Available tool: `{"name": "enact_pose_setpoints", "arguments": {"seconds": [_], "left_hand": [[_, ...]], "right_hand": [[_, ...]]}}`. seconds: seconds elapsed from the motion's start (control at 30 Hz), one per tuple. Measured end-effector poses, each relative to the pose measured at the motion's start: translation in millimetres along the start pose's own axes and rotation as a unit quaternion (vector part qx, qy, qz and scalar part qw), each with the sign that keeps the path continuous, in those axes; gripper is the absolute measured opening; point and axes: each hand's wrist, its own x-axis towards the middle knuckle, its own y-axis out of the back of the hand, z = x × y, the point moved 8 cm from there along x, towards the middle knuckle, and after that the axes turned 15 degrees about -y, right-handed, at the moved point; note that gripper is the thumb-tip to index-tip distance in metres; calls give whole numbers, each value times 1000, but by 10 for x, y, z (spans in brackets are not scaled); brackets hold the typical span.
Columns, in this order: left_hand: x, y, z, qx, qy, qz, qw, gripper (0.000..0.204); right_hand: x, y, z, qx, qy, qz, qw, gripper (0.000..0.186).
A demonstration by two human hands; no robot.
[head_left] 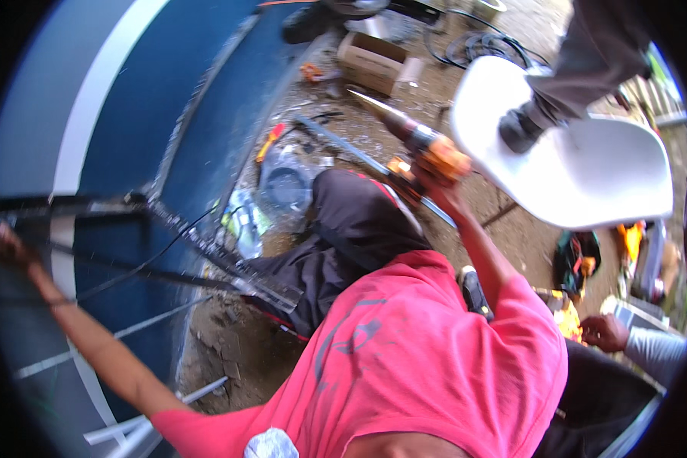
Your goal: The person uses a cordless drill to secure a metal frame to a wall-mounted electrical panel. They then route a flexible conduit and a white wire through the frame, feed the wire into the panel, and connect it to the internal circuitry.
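Note:
My right hand [435,183] is wrapped round the grip of an orange and black cordless drill [444,156]. A long, tapering bit or nozzle [378,107] points from it up and to the left, blurred by motion. At the far left my left hand [14,246] is closed at the end of a black metal frame [91,206]; its fingers are small and smeared. Several bars make up this frame, which stands out against a blue wall [130,114] and reaches across to my dark-trousered leg [359,214]. A thin black cable [160,256] hangs across it.
Another person's shoe [519,130] rests on a white plastic chair [588,175]. A co-worker's hand [607,332] is at the right. On the ground lie a cardboard box [372,61], coiled black cable [488,53], a long metal bar [343,145] and a red-yellow tool [270,142].

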Motion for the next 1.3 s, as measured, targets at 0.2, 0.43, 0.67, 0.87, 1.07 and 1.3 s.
{"name": "enact_pose_setpoints", "arguments": {"seconds": [0.2,0.43,0.67,0.87,1.07,1.3], "left_hand": [[56,207,556,26,14,46,999,70],[679,691,927,12,203,13,979,78],[749,846,1047,-11,217,-11,976,86],[913,1106,1081,21,212,12,977,57],[1549,1664,770,-146,280,250,915,44],[2257,1420,-20,-214,385,247,863,42]], "right_hand": [[-551,395,-1117,-140,66,15,988,36],[-901,772,-1866,-171,163,144,961,33],[-1242,1226,-2060,-169,218,252,927,31],[-1462,1537,-2150,-162,238,326,901,29],[-1642,1856,-2081,-164,249,386,873,27],[-1862,2147,-2035,-171,256,451,838,25]]}}
